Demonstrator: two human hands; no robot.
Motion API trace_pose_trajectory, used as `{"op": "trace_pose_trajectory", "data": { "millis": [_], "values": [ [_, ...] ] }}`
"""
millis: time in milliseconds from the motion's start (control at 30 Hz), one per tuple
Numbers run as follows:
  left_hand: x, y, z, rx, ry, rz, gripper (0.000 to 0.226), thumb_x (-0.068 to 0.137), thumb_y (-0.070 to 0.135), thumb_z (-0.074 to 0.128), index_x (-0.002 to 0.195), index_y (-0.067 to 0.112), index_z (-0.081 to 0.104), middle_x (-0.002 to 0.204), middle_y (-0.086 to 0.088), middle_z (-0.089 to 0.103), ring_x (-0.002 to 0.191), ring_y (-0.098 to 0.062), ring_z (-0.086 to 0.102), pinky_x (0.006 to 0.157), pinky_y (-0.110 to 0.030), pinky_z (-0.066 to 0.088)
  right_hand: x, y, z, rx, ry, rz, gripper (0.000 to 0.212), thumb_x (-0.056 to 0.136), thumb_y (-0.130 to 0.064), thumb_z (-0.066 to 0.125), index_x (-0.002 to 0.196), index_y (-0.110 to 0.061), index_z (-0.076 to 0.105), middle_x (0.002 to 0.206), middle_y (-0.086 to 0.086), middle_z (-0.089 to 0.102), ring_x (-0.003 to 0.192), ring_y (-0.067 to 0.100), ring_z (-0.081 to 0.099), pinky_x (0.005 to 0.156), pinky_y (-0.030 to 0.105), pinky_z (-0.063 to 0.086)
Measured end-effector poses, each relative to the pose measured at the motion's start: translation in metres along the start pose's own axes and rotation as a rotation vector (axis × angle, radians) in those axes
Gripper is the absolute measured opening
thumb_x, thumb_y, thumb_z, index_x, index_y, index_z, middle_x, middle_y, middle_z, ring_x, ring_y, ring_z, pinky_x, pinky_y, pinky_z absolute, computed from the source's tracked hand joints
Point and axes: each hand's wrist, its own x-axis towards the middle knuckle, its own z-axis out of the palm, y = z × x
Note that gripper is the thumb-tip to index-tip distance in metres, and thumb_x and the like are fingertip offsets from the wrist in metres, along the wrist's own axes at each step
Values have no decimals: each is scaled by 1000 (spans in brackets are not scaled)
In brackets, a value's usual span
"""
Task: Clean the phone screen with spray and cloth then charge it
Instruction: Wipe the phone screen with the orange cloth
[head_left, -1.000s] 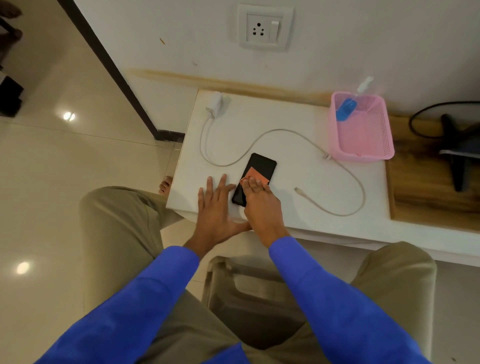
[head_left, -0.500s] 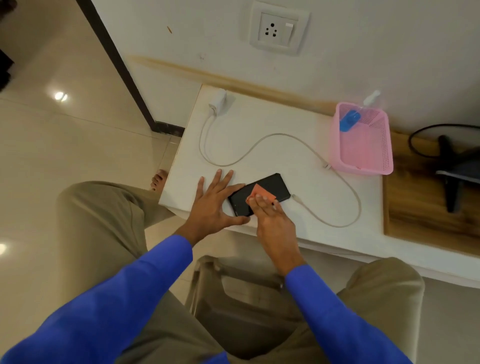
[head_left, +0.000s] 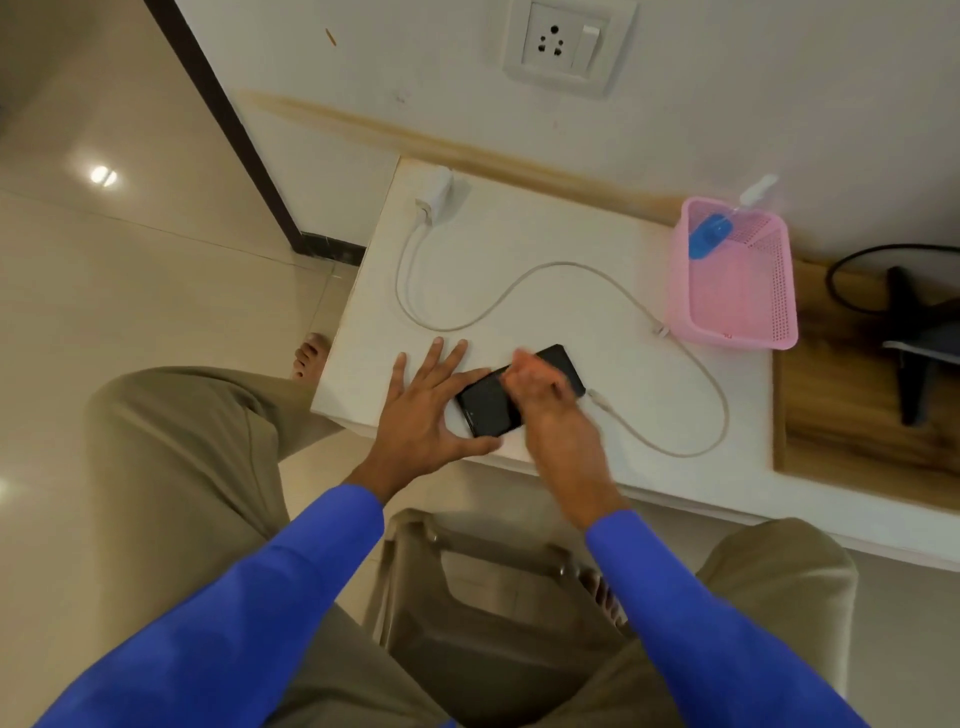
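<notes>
A black phone (head_left: 488, 405) lies screen up near the front edge of the white table (head_left: 545, 218). My left hand (head_left: 421, 410) rests flat with fingers spread, thumb and forefinger bracing the phone's left end. My right hand (head_left: 550, 415), blurred by motion, presses an orange cloth (head_left: 522, 364) on the screen; the fingers hide most of it. A white charger adapter (head_left: 435, 195) sits at the table's back left, and its cable (head_left: 561, 267) loops across to a free plug (head_left: 597, 400) just right of the phone. The blue spray bottle (head_left: 709, 236) leans in a pink basket (head_left: 748, 332).
A wall socket (head_left: 563, 44) is mounted above the table. To the right lie a wooden surface (head_left: 857, 441) and a black stand with a cord (head_left: 914, 338). A beige plastic stool (head_left: 467, 597) stands between my knees, below the table edge.
The phone has been turned from pointing away from me to lying crosswise. My right hand keeps rubbing the cloth along the screen while my left hand stays at the phone's left end.
</notes>
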Motion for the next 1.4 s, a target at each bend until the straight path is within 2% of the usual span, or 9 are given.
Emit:
{"op": "trace_pose_trajectory", "data": {
  "millis": [133,267,367,567,800,1033,1167,1267,1400],
  "values": [
    [1,0,-1,24,12,1,98,72,87,63,155,40,42,174,10,16,162,-13,-1,129,-59,-3,23,13,-9,67,56,319,56,101,-2,50,154,-16,39,159,5,38,140,34,44,105,45,50],
    [0,-2,-1,-8,10,8,102,71,88,59,157,36,41,174,8,18,163,-16,1,128,-62,0,-7,-41,13,36,-29,88,79,83,4,72,153,-10,38,161,11,33,144,35,38,85,43,61],
    [0,-2,0,-16,7,7,101,71,86,60,156,36,42,173,8,18,162,-14,0,128,-61,-1,-16,-24,5,76,-61,-125,74,78,6,78,144,-18,55,148,6,54,133,33,53,77,43,63],
    [1,-1,-1,-8,9,-10,99,71,86,65,155,39,43,174,10,16,162,-12,-2,129,-58,-4,20,23,-7,110,60,166,50,100,-6,54,148,-19,48,160,2,38,137,27,49,107,38,47],
    [0,-3,2,-30,13,8,97,74,86,57,156,35,45,173,6,21,162,-17,4,128,-61,0,3,-30,7,113,-46,-290,57,85,1,72,139,-15,60,145,5,58,138,28,48,102,41,53],
    [1,1,-3,-19,-1,-22,97,70,85,65,154,40,43,174,10,17,162,-14,0,129,-59,-3,17,22,-9,123,76,153,55,99,-2,53,151,-17,44,162,3,34,144,23,40,113,40,43],
    [1,-1,0,-52,18,11,95,75,84,59,155,34,45,173,5,22,162,-18,6,128,-61,0,-17,-43,20,97,8,-60,78,76,9,75,147,-9,49,153,13,47,134,33,52,87,38,61],
    [1,-3,1,-50,25,12,95,74,85,59,155,36,45,173,6,22,162,-16,4,129,-59,-2,-20,-15,20,32,-15,-259,76,72,14,72,142,-13,57,147,9,55,133,30,54,95,42,57],
    [0,0,-2,-47,-1,-27,98,70,87,65,154,41,43,174,12,16,162,-11,-3,129,-55,-7,-6,48,-3,40,7,14,73,88,14,52,150,-24,47,159,-2,40,137,28,50,96,40,57]
  ]
}}
